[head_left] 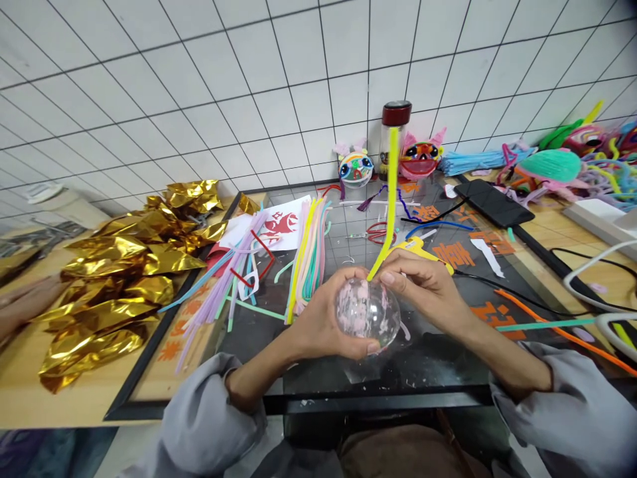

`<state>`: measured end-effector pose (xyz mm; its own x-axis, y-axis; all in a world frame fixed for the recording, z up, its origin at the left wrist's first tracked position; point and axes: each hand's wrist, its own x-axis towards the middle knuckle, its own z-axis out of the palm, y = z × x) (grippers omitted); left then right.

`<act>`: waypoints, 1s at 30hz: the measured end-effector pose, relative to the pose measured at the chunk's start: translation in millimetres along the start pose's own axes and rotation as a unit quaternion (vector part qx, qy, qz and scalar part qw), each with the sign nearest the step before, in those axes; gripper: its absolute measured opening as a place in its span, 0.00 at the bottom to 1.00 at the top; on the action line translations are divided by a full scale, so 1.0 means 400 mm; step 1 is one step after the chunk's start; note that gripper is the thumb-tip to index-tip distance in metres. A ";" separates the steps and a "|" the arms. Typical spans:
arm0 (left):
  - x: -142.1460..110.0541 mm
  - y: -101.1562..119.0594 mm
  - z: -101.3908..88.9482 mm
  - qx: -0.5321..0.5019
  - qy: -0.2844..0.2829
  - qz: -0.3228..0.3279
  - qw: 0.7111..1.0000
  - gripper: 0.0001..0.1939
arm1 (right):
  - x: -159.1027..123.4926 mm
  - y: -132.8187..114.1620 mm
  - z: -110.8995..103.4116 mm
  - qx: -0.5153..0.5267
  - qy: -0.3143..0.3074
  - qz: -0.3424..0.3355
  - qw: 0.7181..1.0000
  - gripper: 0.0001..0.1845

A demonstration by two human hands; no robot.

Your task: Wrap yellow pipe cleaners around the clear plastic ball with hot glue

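Cupping ball (pixel 367 317): left fingers (pixel 354 346) | pinching yellow stem (pixel 392 192): right fingers (pixel 399 265) | dark tabletop (pixel 432 366) | tiled wall (pixel 293 46)

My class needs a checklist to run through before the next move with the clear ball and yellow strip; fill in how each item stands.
1. Clear ball supported: ok, cupped in the left hand.
2. Yellow strip gripped: ok, the right hand pinches it near its lower end.
3. Strip fixed to the ball: cannot tell, the fingers hide the contact.
4. Glue gun set down: ok, it lies just beyond the right hand.
5. Glue gun hot: cannot tell.
6. Space beside the right forearm free of loose pieces: not ok, an orange strip lies close by.
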<state>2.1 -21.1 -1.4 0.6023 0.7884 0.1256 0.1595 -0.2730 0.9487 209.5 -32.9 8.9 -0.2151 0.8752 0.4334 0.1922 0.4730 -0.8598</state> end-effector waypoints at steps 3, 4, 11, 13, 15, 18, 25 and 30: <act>0.000 -0.001 0.001 -0.010 -0.001 0.002 1.000 0.41 | -0.004 0.001 -0.001 -0.010 -0.003 -0.021 1.000 0.13; 0.000 -0.001 0.001 -0.013 -0.001 0.003 1.000 0.41 | -0.005 0.001 -0.001 -0.015 -0.006 -0.029 0.999 0.12; -0.001 0.007 0.003 0.010 0.001 0.026 1.000 0.40 | -0.010 0.000 0.003 -0.033 -0.022 -0.047 0.998 0.09; -0.001 0.007 0.004 0.015 0.004 0.038 0.999 0.40 | -0.008 -0.001 0.004 -0.009 -0.027 -0.035 0.999 0.09; -0.002 0.006 0.004 0.014 0.011 0.046 0.999 0.40 | -0.007 0.000 0.004 0.025 -0.033 -0.012 0.999 0.09; -0.002 0.004 0.002 0.005 0.027 0.061 0.998 0.41 | -0.008 0.003 0.005 0.074 -0.009 0.054 0.996 0.11; 0.000 -0.003 -0.002 0.018 0.056 0.095 0.994 0.41 | -0.012 0.005 0.002 0.148 -0.082 0.214 0.962 0.29; 0.002 -0.011 -0.006 0.015 0.044 0.082 0.996 0.44 | -0.009 0.006 0.008 0.167 -0.091 0.231 0.954 0.29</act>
<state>0.1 -17.9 -4.9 0.5517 0.7764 0.3049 0.0876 -0.4174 0.9045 207.9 -35.4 4.4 -0.3507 0.9356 -0.0401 -0.0022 -0.0436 -0.9990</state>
